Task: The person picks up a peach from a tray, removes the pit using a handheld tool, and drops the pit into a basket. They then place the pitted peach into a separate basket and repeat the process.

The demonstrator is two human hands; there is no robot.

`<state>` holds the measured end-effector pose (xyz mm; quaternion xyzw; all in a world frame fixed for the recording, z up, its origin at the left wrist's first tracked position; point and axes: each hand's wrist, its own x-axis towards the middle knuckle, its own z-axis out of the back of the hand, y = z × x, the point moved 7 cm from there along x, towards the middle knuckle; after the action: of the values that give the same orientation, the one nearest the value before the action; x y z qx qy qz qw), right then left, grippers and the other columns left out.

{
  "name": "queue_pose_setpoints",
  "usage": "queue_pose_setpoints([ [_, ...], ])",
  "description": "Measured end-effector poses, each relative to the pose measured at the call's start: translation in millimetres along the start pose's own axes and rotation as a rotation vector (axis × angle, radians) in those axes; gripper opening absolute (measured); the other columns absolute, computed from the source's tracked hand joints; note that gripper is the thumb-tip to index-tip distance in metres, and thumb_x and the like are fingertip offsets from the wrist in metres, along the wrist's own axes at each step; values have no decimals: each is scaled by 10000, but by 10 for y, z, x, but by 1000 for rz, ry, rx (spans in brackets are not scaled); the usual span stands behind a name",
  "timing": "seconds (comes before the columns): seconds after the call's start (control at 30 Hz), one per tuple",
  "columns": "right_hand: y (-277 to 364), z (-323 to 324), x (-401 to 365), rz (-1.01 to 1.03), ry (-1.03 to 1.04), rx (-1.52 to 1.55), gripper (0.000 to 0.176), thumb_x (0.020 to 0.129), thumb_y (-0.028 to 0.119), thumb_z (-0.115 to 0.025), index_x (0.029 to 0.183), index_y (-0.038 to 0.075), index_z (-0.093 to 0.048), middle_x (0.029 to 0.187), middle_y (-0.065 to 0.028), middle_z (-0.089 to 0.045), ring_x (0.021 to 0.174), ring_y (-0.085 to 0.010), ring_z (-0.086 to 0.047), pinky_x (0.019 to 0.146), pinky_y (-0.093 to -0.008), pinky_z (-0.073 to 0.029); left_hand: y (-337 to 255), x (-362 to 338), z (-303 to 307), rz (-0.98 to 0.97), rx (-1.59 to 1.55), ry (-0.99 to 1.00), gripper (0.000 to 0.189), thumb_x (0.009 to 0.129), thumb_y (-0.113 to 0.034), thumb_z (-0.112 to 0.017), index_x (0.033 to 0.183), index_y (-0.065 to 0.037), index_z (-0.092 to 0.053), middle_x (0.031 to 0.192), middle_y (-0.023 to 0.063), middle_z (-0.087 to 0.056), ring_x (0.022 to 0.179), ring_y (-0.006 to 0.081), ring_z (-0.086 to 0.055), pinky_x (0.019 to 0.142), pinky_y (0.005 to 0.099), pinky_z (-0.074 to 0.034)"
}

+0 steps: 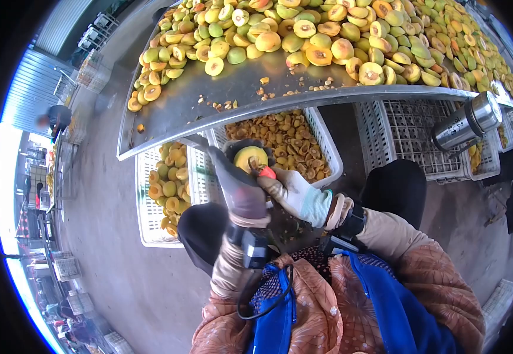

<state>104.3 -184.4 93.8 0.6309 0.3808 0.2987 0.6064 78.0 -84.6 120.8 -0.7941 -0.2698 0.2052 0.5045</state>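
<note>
Above the crates, my left hand (240, 187), in a dark glove, is closed around a halved yellow peach (249, 157) with its cut face turned up. My right hand (295, 193), in a white knitted glove with a pale green cuff, grips a small red-handled tool (267, 172). The tool's dark, curved head meets the peach's cut face; its tip is hard to make out. Both hands are close together in front of the steel table (188, 121), which bears a large heap of halved peaches (318, 56).
Below, a white crate (143, 221) holds peach halves, and another crate (334, 159) holds brownish fruit scraps. A steel flask (469, 121) lies tilted over stacked crates (364, 138) on the right. The table's metal edge (304, 96) runs just beyond my hands.
</note>
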Motion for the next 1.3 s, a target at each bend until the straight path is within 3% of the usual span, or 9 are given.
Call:
queue_pose_setpoints([
  [0.13,-54,62,-15,-53,15,25,555,935,504,-500,1009,-40,-576,772,-96,-626,698,-151,-584,613,-294,-468,-120,-101,-24,-209,245,-89,483,987,-441,-369,1027,1,-559,900,124,-631,786,208,-619,721,310,-531],
  [0.33,-41,53,28,-45,7,-76,531,949,470,-487,1052,-41,-585,813,-126,-645,743,-203,-620,652,-325,-481,120,-57,156,-115,68,-120,377,995,-339,-388,1092,-6,-533,960,123,-624,821,209,-627,709,331,-551],
  [0.57,-2,-30,36,-50,14,-150,569,940,507,-496,1022,-52,-568,735,-61,-563,718,-122,-503,637,-306,-430,191,91,313,98,-154,-105,555,975,-502,-350,991,4,-576,823,128,-625,721,236,-622,633,323,-537],
  [0.67,-148,-14,82,-27,-7,-112,556,935,494,-497,1022,-49,-574,786,-126,-612,776,-199,-578,688,-340,-460,128,59,314,-135,14,-365,602,970,-547,-330,971,9,-560,786,124,-610,707,243,-617,633,351,-534],
  [0.83,-148,-31,74,-32,16,-132,526,939,462,-499,1022,-50,-587,823,-178,-649,826,-260,-637,724,-363,-479,115,117,257,132,-100,-73,539,990,-483,-336,905,3,-550,796,130,-602,693,217,-599,640,301,-514],
  [0.9,-145,-74,92,7,21,-110,613,947,528,-455,1086,-58,-570,841,-103,-619,797,-152,-550,714,-318,-458,209,260,378,148,-45,-69,608,964,-546,-339,932,15,-570,782,126,-617,644,232,-617,601,330,-530],
  [1.03,-170,-75,112,-29,77,-132,647,941,545,-448,1053,-80,-572,828,-106,-623,794,-160,-563,708,-329,-460,38,108,314,-252,247,-231,529,1002,-445,-323,893,15,-560,747,130,-615,690,213,-614,655,304,-525],
  [1.17,-163,-99,112,-29,5,-105,650,936,560,-446,981,-73,-587,769,-105,-613,760,-170,-574,684,-343,-457,166,171,257,234,-189,-51,491,1013,-403,-315,917,8,-566,793,127,-639,682,195,-618,649,290,-526],
  [1.3,-134,-68,123,-28,42,-97,647,931,571,-446,879,-54,-608,723,-105,-607,716,-170,-581,655,-334,-453,0,144,254,-149,278,-206,482,1006,-379,-364,832,8,-593,710,124,-630,637,198,-618,613,304,-525],
])
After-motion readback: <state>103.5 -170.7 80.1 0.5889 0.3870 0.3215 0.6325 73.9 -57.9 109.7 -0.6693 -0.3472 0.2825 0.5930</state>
